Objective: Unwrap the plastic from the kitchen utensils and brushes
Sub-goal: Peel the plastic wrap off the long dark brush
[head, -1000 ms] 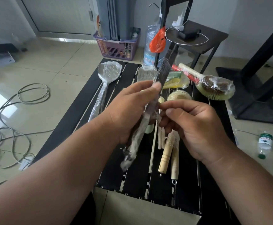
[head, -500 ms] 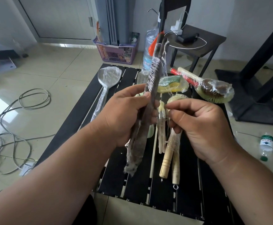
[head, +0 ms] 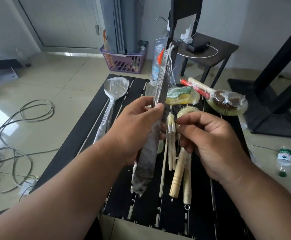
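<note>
Since the earlier frames, long dark wrapped utensil swung from slanted to nearly upright. Left hand: fingers and thumb curled round its middle, holding it above the tabletop. Loose plastic film trails off its upper part. Right hand: fingers curled, thumb and forefinger pinched just beside the utensil; whether film lies between them cannot be told. Lying below: wrapped spoon near far-left corner; sponge, round brush toward far edge; wooden-handled brushes mid-table.
</note>
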